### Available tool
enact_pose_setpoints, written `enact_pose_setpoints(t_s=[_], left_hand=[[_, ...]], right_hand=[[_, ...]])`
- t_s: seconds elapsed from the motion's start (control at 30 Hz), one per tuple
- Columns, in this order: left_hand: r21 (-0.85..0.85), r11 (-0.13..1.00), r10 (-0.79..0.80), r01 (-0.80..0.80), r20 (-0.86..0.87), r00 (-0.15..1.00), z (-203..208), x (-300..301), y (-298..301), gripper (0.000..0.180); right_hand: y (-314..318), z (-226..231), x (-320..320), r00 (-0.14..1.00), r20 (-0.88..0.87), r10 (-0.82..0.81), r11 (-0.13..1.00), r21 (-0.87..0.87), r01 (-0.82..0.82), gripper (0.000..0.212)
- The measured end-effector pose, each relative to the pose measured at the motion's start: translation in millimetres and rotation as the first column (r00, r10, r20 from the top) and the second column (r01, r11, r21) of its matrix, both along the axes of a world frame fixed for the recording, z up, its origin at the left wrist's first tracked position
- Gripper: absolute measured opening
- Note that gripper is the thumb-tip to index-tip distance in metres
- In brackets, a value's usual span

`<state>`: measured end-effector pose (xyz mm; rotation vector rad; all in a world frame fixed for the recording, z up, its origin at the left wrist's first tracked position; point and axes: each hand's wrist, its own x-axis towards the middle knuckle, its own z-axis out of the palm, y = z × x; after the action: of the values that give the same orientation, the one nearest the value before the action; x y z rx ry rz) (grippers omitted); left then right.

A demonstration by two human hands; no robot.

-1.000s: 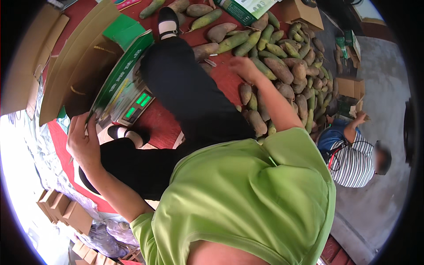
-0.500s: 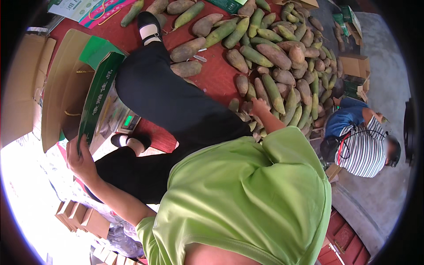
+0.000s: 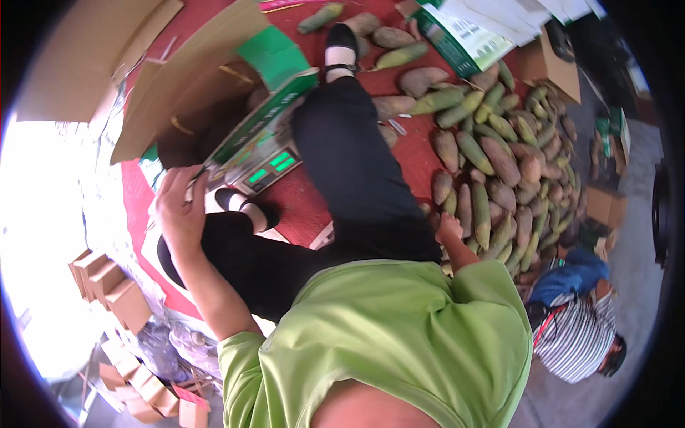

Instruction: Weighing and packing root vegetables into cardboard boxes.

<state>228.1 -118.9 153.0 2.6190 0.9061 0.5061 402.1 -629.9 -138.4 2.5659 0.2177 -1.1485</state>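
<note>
My left hand [image 3: 180,207] is closed on the near edge of an upright cardboard box [image 3: 193,85], whose flaps stand up, one of them green. Inside the box it is dark, with a roundish thing partly showing. Against the box's green side stands a digital scale [image 3: 267,171] with green lit displays. My right hand [image 3: 449,228] is low at the near edge of a heap of long green and brown radishes [image 3: 503,160]. Its fingers are curled there, and what they hold, if anything, is hidden. My black-trousered legs spread between box and heap.
Loose radishes [image 3: 399,55] lie on the red mat [image 3: 317,196] beyond my foot. Green and white cartons [image 3: 457,39] stand at the far right. A person in a striped shirt [image 3: 581,342] bends over at the right. Small brown boxes [image 3: 107,282] and plastic bags [image 3: 160,349] lie lower left.
The view has swung, so box and heap sit differently in it. The scale now shows more fully, and cartons appear at the far right. My left hand stays at the box, my right at the radishes.
</note>
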Motion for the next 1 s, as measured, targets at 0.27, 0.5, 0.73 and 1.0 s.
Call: enact_pose_setpoints(t_s=[0.27, 0.5, 0.73, 1.0], left_hand=[[0.091, 0.991, -0.102, 0.097, 0.053, 0.993, 1, -6, -1, 0.017], [0.237, 0.96, -0.171, 0.146, 0.089, 0.981, 8, -14, -4, 0.02], [0.294, 0.938, -0.224, 0.181, 0.118, 0.967, 6, -19, -4, 0.021], [0.289, 0.936, -0.256, 0.203, 0.157, 0.954, 7, -20, -1, 0.02]], right_hand=[[61, 22, 60, 0.984, 0.176, -0.015, 0.883, 0.465, -0.069, 0.062], [194, 131, 123, 0.918, 0.306, -0.254, 0.345, 0.915, -0.209, 0.069], [323, 303, 121, 0.952, 0.188, -0.241, -0.27, 0.929, -0.252, 0.069], [428, 337, 82, 0.972, 0.155, 0.176, -0.412, 0.908, -0.071, 0.071]])
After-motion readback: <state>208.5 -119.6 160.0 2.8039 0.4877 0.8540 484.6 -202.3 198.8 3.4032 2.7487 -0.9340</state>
